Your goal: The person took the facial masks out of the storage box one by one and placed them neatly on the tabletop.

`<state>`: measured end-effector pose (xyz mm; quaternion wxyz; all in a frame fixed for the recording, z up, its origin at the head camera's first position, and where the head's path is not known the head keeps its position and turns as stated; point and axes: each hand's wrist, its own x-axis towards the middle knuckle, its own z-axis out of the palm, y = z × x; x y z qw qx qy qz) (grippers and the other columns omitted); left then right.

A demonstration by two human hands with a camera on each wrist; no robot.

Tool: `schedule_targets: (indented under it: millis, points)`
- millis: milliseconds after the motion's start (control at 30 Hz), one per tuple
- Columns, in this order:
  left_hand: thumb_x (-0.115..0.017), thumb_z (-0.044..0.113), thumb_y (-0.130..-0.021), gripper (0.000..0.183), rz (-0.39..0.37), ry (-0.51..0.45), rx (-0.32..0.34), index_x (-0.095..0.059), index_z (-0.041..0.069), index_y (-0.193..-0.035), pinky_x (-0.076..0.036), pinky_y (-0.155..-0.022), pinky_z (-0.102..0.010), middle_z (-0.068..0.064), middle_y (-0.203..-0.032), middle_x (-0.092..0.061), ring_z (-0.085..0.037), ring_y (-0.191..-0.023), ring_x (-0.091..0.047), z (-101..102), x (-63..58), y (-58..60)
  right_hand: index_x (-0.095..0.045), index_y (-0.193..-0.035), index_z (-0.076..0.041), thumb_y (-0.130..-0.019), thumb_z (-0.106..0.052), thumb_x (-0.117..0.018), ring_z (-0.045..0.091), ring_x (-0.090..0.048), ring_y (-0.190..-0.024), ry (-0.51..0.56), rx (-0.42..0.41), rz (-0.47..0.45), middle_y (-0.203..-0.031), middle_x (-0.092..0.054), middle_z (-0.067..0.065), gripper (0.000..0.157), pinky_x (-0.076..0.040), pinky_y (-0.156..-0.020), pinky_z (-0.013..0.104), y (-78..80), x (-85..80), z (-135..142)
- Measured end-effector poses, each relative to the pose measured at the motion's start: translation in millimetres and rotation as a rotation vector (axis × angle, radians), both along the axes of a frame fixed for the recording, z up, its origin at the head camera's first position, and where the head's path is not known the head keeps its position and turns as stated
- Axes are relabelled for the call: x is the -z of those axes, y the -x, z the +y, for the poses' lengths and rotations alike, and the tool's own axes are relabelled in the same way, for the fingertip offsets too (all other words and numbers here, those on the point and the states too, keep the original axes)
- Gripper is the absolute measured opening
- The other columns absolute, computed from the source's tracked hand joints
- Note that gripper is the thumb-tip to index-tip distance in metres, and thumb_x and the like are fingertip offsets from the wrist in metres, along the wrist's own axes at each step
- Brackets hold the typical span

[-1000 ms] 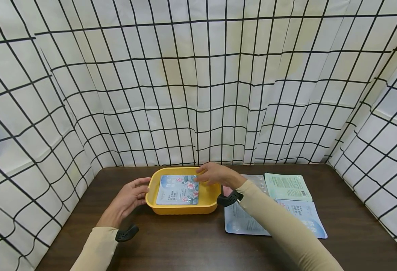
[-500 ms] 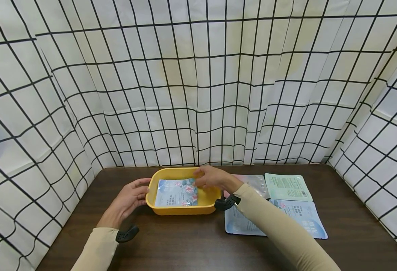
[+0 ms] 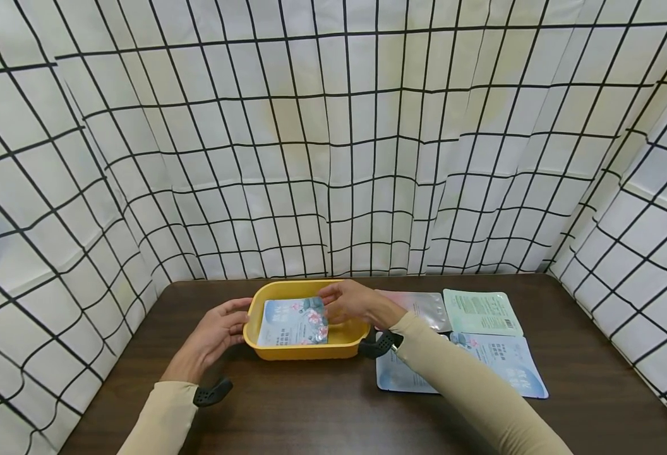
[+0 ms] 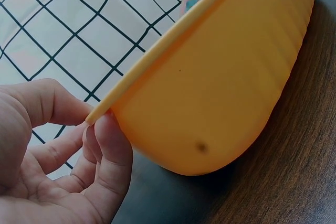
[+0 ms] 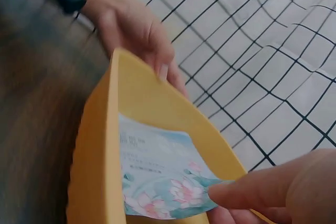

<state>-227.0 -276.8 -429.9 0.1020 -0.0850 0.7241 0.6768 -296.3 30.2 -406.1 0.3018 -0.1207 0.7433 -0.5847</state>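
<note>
A yellow plastic basin stands on the table, left of centre. My left hand pinches its left rim between thumb and fingers, plain in the left wrist view. Inside lies a flat pale blue packet printed with pink flowers. Reaching in over the right side, my right hand pinches the packet's flowered right end between thumb and fingers. In the right wrist view the packet slants down into the basin, slightly bent. What lies beneath it is hidden.
Several flat packets lie right of the basin: a pink and silver one, a green one, and two blue ones, the nearer right and nearer left. My right forearm covers parts of them. Grid-patterned white cloth surrounds the brown table.
My right hand has moved slightly left and down, carrying the packet a little lower and left in the basin. The left hand has stayed on the rim.
</note>
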Motion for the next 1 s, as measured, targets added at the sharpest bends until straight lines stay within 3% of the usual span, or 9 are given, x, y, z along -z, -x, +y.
schedule_targets:
  millis: [167, 367, 733, 1000]
  points:
    - [-0.058, 0.013, -0.101, 0.055, -0.008, 0.011, -0.007, -0.040, 0.006, -0.152, -0.058, -0.079, -0.029, -0.018, -0.133, -0.057, -0.021, -0.094, -0.063, -0.1, 0.1, 0.1, -0.066, -0.129, -0.004, -0.089, 0.010, -0.067, 0.026, -0.066, -0.105, 0.058, 0.021, -0.051, -0.121, -0.064, 0.013, 0.042, -0.057, -0.092, 0.044, -1.9, 2.1, -2.1]
    - [-0.058, 0.013, -0.101, 0.055, -0.015, 0.010, -0.007, -0.040, 0.005, -0.153, -0.057, -0.079, -0.029, -0.018, -0.133, -0.056, -0.021, -0.093, -0.063, 0.8, 1.3, -1.1, -0.065, -0.130, -0.007, -0.088, 0.014, -0.066, 0.026, -0.068, -0.099, 0.119, 0.017, -0.088, -0.118, -0.066, 0.015, 0.047, -0.058, -0.090, 0.042, -4.0, 7.8, -5.2]
    - [-0.058, 0.013, -0.101, 0.056, 0.002, 0.003, 0.000, -0.039, 0.005, -0.153, -0.058, -0.078, -0.029, -0.018, -0.133, -0.057, -0.019, -0.092, -0.063, 1.5, -0.1, -1.1, -0.064, -0.135, -0.013, -0.085, 0.017, -0.066, 0.027, -0.066, -0.093, 0.084, -0.019, -0.017, -0.118, -0.063, 0.015, 0.059, -0.061, -0.078, 0.041, -8.5, 4.6, -10.4]
    - [-0.058, 0.013, -0.101, 0.055, -0.003, 0.004, 0.000, -0.039, 0.004, -0.153, -0.057, -0.077, -0.029, -0.018, -0.132, -0.057, -0.019, -0.091, -0.063, 1.8, -1.1, -0.9, -0.062, -0.137, -0.012, -0.085, 0.013, -0.071, 0.027, -0.069, -0.094, 0.100, -0.023, -0.037, -0.114, -0.069, 0.013, 0.059, -0.061, -0.080, 0.042, -9.9, 5.7, -12.2]
